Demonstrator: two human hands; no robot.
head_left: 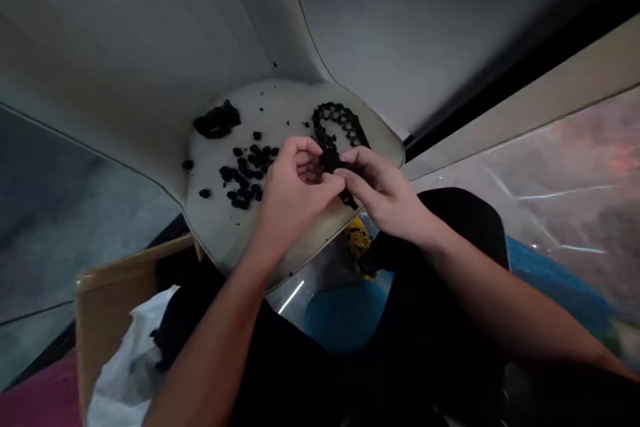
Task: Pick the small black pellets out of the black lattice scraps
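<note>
Both my hands meet over a pale seat-like surface (280,107), working on a black strip with a row of holes (345,113). The strip curves away in a loop beyond my fingers, and a short end hangs out below them. My left hand (300,180) is closed, thumb and fingers pinching the near part of the strip. Thumb and forefinger of my right hand (375,187) pinch the same part from the other side. Left of my hands lies a scatter of small black pieces (245,173). A larger black clump (217,120) rests at the far left.
An open cardboard box (115,287) with a white plastic bag (135,353) stands at lower left. Beneath the surface are a blue object (345,317) and a yellow shoe (357,240). A pale upright panel (200,20) rises behind the surface.
</note>
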